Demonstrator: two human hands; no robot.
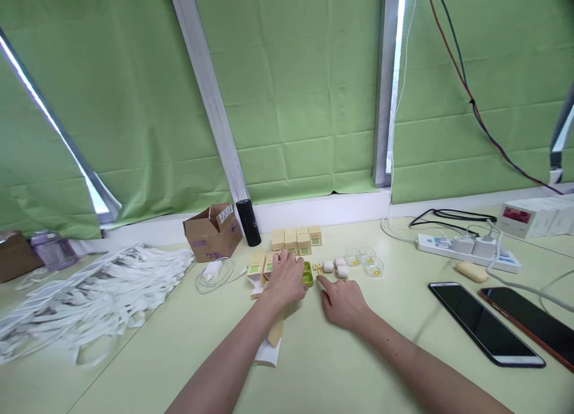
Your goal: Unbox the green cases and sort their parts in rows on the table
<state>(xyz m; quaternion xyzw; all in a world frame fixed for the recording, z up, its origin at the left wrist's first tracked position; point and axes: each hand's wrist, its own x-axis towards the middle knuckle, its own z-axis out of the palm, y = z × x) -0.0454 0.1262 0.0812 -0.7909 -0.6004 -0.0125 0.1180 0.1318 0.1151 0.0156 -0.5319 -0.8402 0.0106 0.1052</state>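
Observation:
My left hand (287,278) lies over a small green compartment tray (307,274), fingers curled at its far side and thumb near its front, so it grips the tray and hides much of it. My right hand (344,301) rests on the table with the index finger stretched out and the others partly folded. Its fingertip is beside several tiny gold-coloured pieces (317,268) and holds nothing visible. Just beyond sit a few whitish-pink rounded cases (342,271) and several clear plastic containers (373,267) with yellow bits inside. Opened cardboard packaging (256,267) flanks my left hand.
Several small tan boxes (291,241) stand behind. At left are a cardboard box (212,235), a black bottle (248,223), a charger (212,271) and a heap of white straps (89,300). Rightward lie a power strip (469,252) and two phones (487,324).

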